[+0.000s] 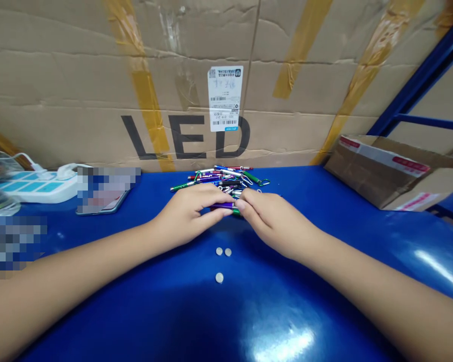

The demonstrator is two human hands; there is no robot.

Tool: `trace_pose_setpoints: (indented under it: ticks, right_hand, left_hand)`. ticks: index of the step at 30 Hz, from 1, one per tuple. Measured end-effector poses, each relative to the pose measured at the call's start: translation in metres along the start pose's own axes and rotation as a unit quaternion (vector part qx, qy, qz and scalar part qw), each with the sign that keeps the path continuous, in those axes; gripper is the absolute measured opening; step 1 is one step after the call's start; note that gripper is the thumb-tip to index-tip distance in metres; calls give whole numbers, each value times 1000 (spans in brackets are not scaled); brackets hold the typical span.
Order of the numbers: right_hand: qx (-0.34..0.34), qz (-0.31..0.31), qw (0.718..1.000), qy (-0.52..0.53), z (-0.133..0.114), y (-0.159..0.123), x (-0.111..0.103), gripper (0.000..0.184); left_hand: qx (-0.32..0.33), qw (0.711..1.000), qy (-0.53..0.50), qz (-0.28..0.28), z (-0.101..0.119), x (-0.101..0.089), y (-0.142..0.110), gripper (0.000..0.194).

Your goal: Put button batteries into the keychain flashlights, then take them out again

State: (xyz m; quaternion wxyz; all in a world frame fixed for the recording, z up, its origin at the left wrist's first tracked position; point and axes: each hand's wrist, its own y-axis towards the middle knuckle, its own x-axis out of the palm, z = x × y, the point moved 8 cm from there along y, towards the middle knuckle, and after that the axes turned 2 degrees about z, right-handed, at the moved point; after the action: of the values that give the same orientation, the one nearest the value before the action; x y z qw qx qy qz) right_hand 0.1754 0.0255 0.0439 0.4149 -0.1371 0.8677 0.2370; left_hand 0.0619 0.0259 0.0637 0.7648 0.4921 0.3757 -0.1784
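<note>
Between my hands is a slim purple metal penlight (222,205). My left hand (192,208) is closed on its barrel, thumb below and fingers above. My right hand (266,213) is closed at its right end, thumb and fingers pinched together and hiding that end. A green piece (236,212) shows just below the purple barrel, partly covered by the fingers. Behind my hands lies a pile of similar coloured penlights (219,176), several with small carabiner clips. Nearer me on the table are three small silvery discs like button cells, two side by side and one disc (219,277) closer.
The blue table (154,311) has a glossy surface. Along its back stands a large cardboard box (98,85) marked LED. To the left are a power strip (41,186) with plugs and a phone (115,198). An open carton (377,173) sits at right by a blue metal frame (411,90).
</note>
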Motion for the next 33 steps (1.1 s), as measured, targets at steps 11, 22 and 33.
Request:
trace_pose_setpoints:
  ticks: [11, 22, 33]
  right_hand:
    - [-69, 12, 996, -49, -7, -1, 0, 26]
    - [108, 0, 971, 212, 11, 1, 24, 36]
    - [57, -19, 993, 98, 12, 7, 17, 32]
  left_hand:
    - [-33, 998, -59, 11, -4, 6, -3, 15]
    - [16, 1000, -1, 13, -12, 7, -3, 18]
    - [17, 1000, 10, -4, -10, 15, -5, 19]
